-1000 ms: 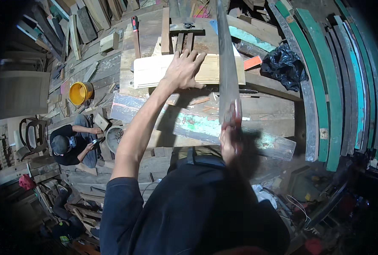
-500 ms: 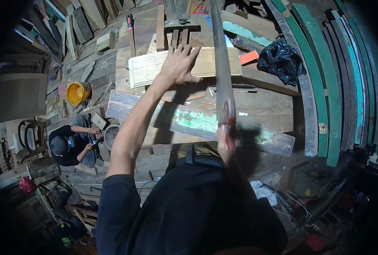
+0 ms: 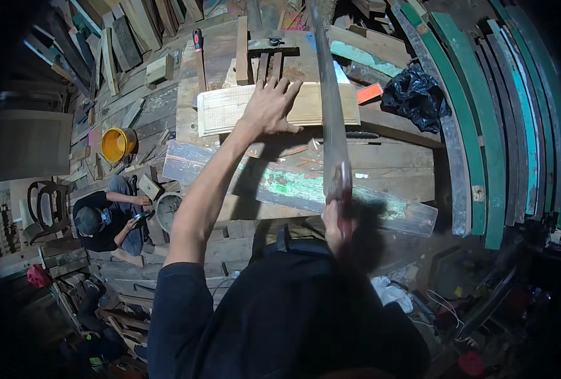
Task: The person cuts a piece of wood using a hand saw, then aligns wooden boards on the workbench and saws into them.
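Observation:
A pale planed board (image 3: 220, 111) lies across the workbench, its grid-like pencil marks showing at the left end. My left hand (image 3: 273, 108) rests on it with fingers spread over the far edge and the thumb out to the side. My right hand (image 3: 334, 222) is wrapped round the reddish-brown handle of a handsaw (image 3: 334, 132). The long grey saw blade runs away from me across the board, near its right end. Whether the teeth are inside a cut cannot be made out.
A paint-worn plank (image 3: 293, 183) lies nearer me on the bench (image 3: 394, 158). Beyond the board are a red-handled tool (image 3: 198, 41) and a dark clamp-like fitting (image 3: 274, 43). A black plastic bag (image 3: 416, 98) and green planks (image 3: 466, 82) stand right; a yellow bucket (image 3: 117, 144) and seated person (image 3: 107, 218) are left.
My right hand has drawn the saw a little toward me. My left hand stays spread on the pale board. The whole view has shifted slightly.

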A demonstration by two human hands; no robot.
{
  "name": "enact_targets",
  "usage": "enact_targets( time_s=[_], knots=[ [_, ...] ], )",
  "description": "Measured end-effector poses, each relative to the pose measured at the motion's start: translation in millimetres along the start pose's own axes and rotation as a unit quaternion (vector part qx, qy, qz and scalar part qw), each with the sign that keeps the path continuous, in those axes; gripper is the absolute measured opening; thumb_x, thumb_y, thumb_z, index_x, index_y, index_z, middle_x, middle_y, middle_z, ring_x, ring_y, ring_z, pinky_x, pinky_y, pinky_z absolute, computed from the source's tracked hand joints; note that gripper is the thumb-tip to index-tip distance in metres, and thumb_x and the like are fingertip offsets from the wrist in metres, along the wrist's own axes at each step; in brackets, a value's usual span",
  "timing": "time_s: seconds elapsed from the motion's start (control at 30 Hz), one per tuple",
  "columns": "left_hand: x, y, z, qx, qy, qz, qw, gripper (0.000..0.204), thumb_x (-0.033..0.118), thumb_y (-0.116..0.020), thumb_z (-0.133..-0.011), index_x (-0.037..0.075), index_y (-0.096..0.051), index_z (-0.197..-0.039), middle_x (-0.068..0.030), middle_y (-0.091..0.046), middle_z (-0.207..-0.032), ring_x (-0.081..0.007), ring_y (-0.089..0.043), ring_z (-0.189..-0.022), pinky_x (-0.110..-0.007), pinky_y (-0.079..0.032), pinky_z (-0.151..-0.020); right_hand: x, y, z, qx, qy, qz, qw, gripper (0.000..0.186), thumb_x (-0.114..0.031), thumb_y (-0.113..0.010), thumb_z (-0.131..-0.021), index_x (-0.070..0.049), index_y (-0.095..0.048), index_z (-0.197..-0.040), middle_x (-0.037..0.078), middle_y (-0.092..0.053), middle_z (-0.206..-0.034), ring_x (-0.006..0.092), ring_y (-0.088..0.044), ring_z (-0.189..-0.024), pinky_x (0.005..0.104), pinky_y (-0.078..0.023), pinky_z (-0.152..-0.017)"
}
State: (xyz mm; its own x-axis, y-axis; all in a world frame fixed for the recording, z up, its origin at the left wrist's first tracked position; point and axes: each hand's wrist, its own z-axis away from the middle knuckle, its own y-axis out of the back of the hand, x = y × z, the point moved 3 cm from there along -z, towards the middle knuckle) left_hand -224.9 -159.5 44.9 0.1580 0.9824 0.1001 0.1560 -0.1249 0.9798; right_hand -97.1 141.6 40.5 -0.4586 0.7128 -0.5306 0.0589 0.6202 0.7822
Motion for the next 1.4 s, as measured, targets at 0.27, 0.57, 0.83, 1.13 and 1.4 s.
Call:
enact_targets(
  time_s=[0.27,0.57,0.83,1.13,1.4],
  knots=[
    [-1,-3,-5,-0.023,0.052,0.031,0.998,0.119,0.065,-0.085,-0.062,0.0,-0.04,-0.151,-0.0265,-0.058,-0.128,-0.0417,-0.054,-0.125,-0.057,-0.034,-0.112,27,-18,31,-0.048,-0.08,-0.132,0.987,0.021,-0.014,-0.073,-0.092,-0.002,-0.07,-0.109,0.015,-0.07,-0.086,0.0302,-0.07,-0.076,0.0388,-0.054,-0.07],
    [-2,-2,0,0.02,-0.009,0.032,0.999,0.115,0.054,-0.088,-0.06,0.004,-0.04,-0.151,-0.0233,-0.055,-0.128,-0.0457,-0.054,-0.121,-0.056,-0.038,-0.108,53,5,81,-0.034,0.052,0.011,0.998,0.022,-0.01,-0.071,-0.094,0.001,-0.068,-0.113,0.015,-0.072,-0.092,0.0304,-0.07,-0.073,0.043,-0.056,-0.065],
    [14,-2,10,0.036,-0.074,-0.007,0.997,0.113,0.063,-0.082,-0.064,0.0,-0.043,-0.149,-0.0222,-0.055,-0.127,-0.0428,-0.052,-0.119,-0.056,-0.04,-0.106,35,-23,-26,-0.008,-0.005,-0.236,0.972,0.012,-0.011,-0.068,-0.096,-0.002,-0.067,-0.105,0.012,-0.07,-0.078,0.0283,-0.065,-0.058,0.0384,-0.05,-0.055],
    [13,-6,10,0.015,-0.024,0.024,0.999,0.12,0.064,-0.087,-0.06,0.005,-0.04,-0.153,-0.0184,-0.057,-0.129,-0.0358,-0.054,-0.126,-0.058,-0.036,-0.11,15,1,76,0.003,-0.024,-0.188,0.982,0.016,-0.008,-0.064,-0.098,0.003,-0.07,-0.109,0.013,-0.069,-0.101,0.0231,-0.066,-0.079,0.0358,-0.052,-0.067],
    [-5,-5,-12,0.006,0.006,0.022,1.0,0.117,0.068,-0.082,-0.062,0.003,-0.043,-0.151,-0.0234,-0.052,-0.147,-0.0431,-0.05,-0.134,-0.063,-0.025,-0.118,16,45,34,-0.075,-0.026,-0.052,0.996,0.02,-0.02,-0.065,-0.1,-0.002,-0.067,-0.105,0.012,-0.068,-0.092,0.0281,-0.068,-0.079,0.0397,-0.052,-0.067]
  ],
)
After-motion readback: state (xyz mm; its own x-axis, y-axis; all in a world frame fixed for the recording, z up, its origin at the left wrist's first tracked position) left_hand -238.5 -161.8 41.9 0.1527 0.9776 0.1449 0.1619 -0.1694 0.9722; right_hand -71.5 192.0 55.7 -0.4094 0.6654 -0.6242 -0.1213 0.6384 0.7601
